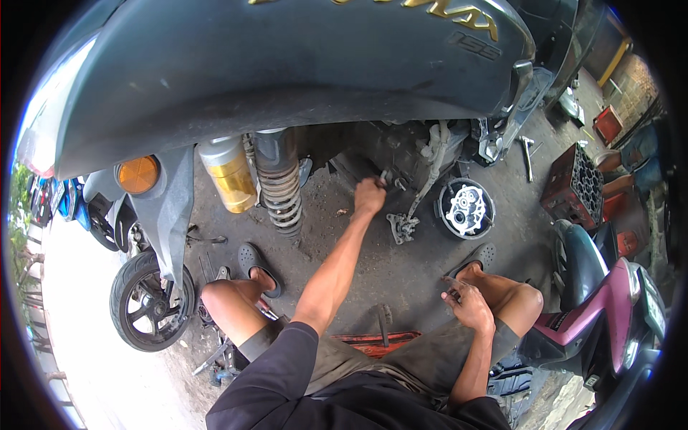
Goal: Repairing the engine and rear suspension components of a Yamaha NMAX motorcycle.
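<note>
The dark grey scooter [301, 79], the item under work, spans the ground's far side. A pink scooter [602, 308] stands at the ground's right edge. A red crate [562, 180] sits farther back along that edge. Below the left half of the grey panel's lower edge extends a coil-spring shock absorber [281, 193], with a gold canister [235, 188] beside it. Under the panel's right half, a round pan [441, 208] rests on the ground, containing a pale metal casing [466, 209]. Left hand [370, 196]: fingers closed, at parts beneath the panel's lower edge, near centre; object gripped, if any, not determinable. Right hand [471, 304]: beside the right knee, fingers partly curled; whether it holds anything cannot be told. Orange reflector [137, 175]: mounted at the grey scooter's left end.
</note>
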{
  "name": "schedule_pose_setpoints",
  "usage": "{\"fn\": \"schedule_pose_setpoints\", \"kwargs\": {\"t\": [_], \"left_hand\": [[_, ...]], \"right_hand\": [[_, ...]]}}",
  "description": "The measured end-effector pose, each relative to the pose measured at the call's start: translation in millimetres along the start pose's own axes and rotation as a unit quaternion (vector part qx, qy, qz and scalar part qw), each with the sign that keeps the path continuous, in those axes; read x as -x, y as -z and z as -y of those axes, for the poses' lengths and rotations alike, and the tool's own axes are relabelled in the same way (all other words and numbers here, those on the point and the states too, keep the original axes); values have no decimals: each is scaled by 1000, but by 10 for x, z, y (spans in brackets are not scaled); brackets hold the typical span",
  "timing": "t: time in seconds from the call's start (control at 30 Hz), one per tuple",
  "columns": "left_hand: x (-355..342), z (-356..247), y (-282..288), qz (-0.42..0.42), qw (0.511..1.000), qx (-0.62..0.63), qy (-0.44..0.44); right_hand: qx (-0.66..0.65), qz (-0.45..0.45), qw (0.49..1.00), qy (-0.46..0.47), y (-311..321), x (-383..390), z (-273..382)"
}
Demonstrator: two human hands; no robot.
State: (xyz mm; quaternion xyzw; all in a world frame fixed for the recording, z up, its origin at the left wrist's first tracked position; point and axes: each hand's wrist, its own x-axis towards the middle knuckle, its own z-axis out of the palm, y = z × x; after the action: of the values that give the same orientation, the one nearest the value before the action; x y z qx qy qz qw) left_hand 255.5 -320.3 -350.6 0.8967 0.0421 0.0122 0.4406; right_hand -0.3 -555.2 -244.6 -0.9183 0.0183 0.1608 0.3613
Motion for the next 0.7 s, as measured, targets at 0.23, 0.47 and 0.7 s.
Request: {"fn": "schedule_pose_setpoints", "kwargs": {"t": [0.23, 0.47, 0.7], "left_hand": [[164, -253, -38, 75, 995, 58, 2], [120, -84, -96, 128, 991, 7, -34], [12, -16, -141, -50, 993, -2, 106]], "right_hand": [[2, -14, 1000, -8, 38, 62, -112], [6, -10, 999, 36, -22, 73, -41], [-2, -11, 1000, 14, 27, 100, 35]]}}
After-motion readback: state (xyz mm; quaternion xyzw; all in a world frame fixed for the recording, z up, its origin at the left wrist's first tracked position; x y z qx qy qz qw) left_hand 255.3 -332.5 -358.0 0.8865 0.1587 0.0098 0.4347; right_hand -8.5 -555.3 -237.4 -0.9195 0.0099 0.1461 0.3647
